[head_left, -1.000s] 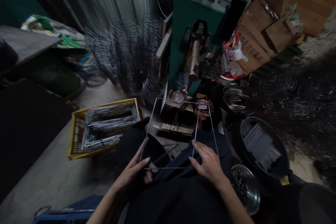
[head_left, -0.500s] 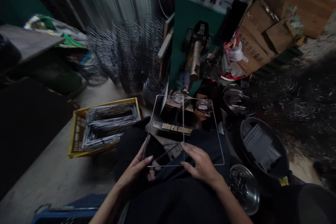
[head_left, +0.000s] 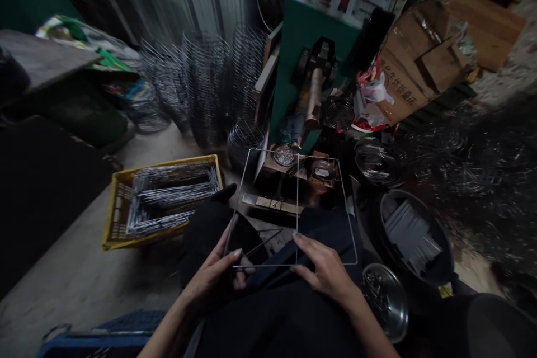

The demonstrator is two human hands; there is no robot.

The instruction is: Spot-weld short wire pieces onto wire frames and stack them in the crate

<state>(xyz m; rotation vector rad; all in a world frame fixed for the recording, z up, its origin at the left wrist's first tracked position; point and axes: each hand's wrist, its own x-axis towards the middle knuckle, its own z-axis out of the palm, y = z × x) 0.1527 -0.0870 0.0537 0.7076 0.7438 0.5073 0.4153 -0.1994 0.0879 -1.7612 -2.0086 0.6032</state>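
Note:
A rectangular wire frame with one crossbar down its middle is held out over my lap. My left hand grips its near left corner, thumb on top and fingers beneath. My right hand pinches the near end of the crossbar and the near side wire. Beyond the frame's far edge stands a green machine with a thick metal electrode arm pointing down. A round dish of small metal bits sits below that arm.
On the left, a yellow crate holds stacked wire frames. Coiled wire stacks stand behind it. At right are a black tub of flat metal strips, a steel bowl of small parts and a cardboard box.
The crossbar's far end has shifted slightly right, so it now runs straighter across the frame. Both hands keep their grip in nearly the same place. The camera view has shifted slightly.

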